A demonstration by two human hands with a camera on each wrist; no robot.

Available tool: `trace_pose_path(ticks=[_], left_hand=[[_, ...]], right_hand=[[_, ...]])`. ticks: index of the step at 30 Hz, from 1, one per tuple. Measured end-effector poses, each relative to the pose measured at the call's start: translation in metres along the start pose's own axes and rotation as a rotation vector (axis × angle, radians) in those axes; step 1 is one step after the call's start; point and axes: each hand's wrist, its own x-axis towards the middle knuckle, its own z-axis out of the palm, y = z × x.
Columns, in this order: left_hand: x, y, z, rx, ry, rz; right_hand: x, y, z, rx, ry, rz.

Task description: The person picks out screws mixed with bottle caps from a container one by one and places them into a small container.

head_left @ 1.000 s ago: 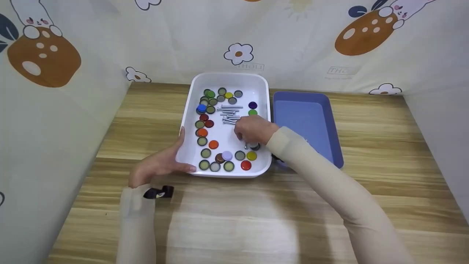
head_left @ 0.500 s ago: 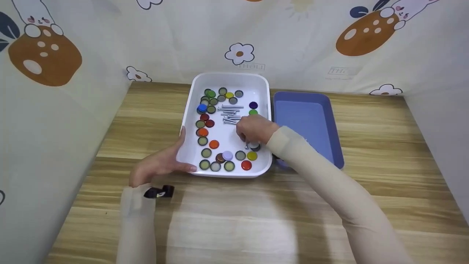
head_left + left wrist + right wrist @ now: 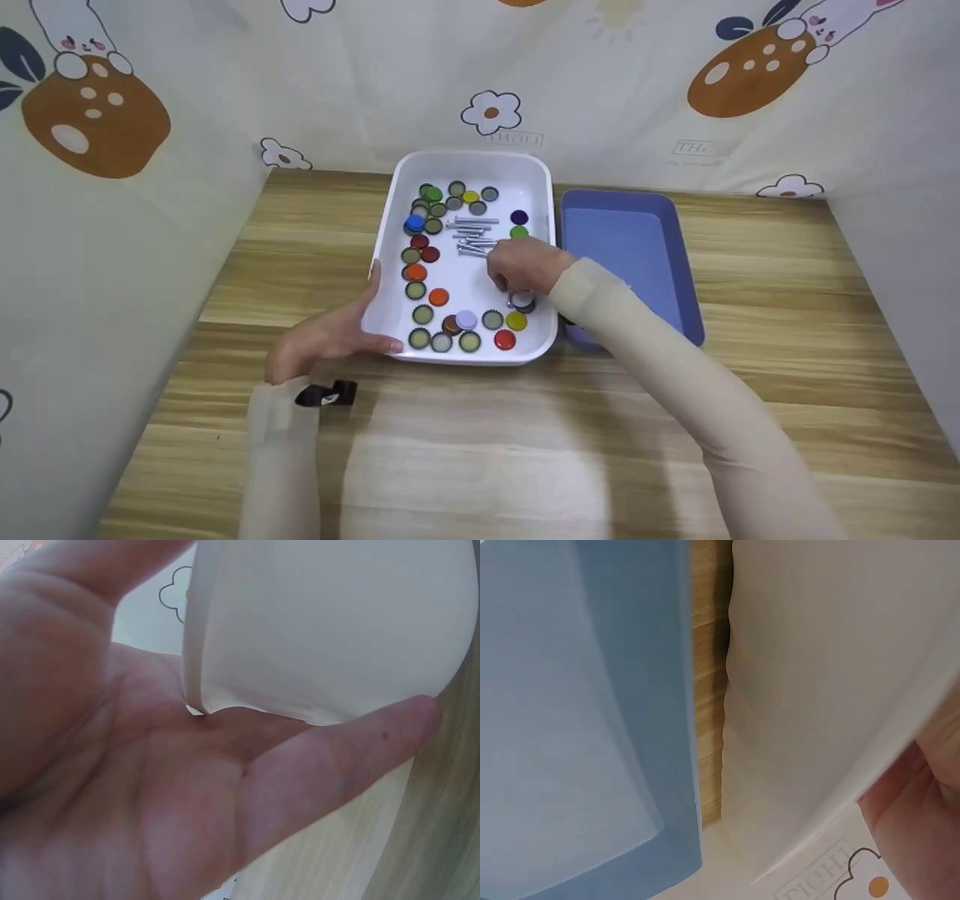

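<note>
Many bottle caps [image 3: 439,297] and a small bunch of silver bolts [image 3: 474,234] lie in the white tray [image 3: 540,172]. My left hand [image 3: 330,326] braces the tray's near left corner, its straight thumb along the front wall; the left wrist view shows the palm and thumb [image 3: 337,750] against the white outer wall. Inside the tray, my right hand [image 3: 525,264] points down with curled fingers. A bit of a bolt [image 3: 511,304] shows under them beside a white cap [image 3: 523,298]; the fingertips on it are hidden.
A blue-purple tray [image 3: 622,247] stands close at the white tray's right, partly behind the right forearm. Below both is a wood-grain table [image 3: 750,337]. A patterned cloth wall [image 3: 600,97] rises behind them.
My right hand has shifted slightly right inside the tray, and the bolt end beneath it has moved right towards the white cap. My left hand has stayed at the corner.
</note>
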Motion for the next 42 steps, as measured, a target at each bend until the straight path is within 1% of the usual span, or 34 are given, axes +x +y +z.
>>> trace_pose_path(ticks=[9, 12, 16, 23, 25, 30, 32, 36, 39, 42], left_hand=[[0.0001, 0.0005, -0.0002, -0.006, 0.005, -0.011], [0.0006, 0.0010, -0.0002, -0.013, 0.004, -0.001], [0.0009, 0.0018, -0.0004, -0.023, 0.003, 0.027], [0.0018, 0.0000, 0.0007, -0.037, 0.004, 0.014], [0.0013, -0.0005, 0.0010, -0.028, 0.004, -0.001], [-0.0005, -0.0010, 0.0013, -0.012, 0.000, 0.002], [-0.0003, -0.0008, 0.0010, -0.015, -0.001, 0.021], [-0.0001, -0.0001, 0.0000, -0.019, -0.002, 0.040], [0.0003, -0.0001, -0.0001, -0.023, 0.001, 0.041], [0.0003, -0.0006, 0.0006, -0.018, 0.006, 0.021]], right_hand=[[0.0024, -0.0021, 0.0014, 0.012, -0.032, 0.052], [0.0021, -0.0027, 0.0019, 0.012, -0.033, 0.064], [0.0018, -0.0031, 0.0022, 0.002, -0.023, 0.062], [0.0022, -0.0028, 0.0022, -0.010, -0.028, 0.042], [0.0022, -0.0022, 0.0028, -0.031, -0.014, 0.017], [0.0018, -0.0016, 0.0020, -0.053, 0.005, -0.003], [0.0016, -0.0018, 0.0004, -0.043, -0.003, 0.013], [0.0013, -0.0017, -0.0029, -0.039, 0.014, 0.016], [0.0010, -0.0009, -0.0047, -0.019, 0.041, 0.013], [0.0010, 0.0003, -0.0058, 0.006, 0.066, 0.004]])
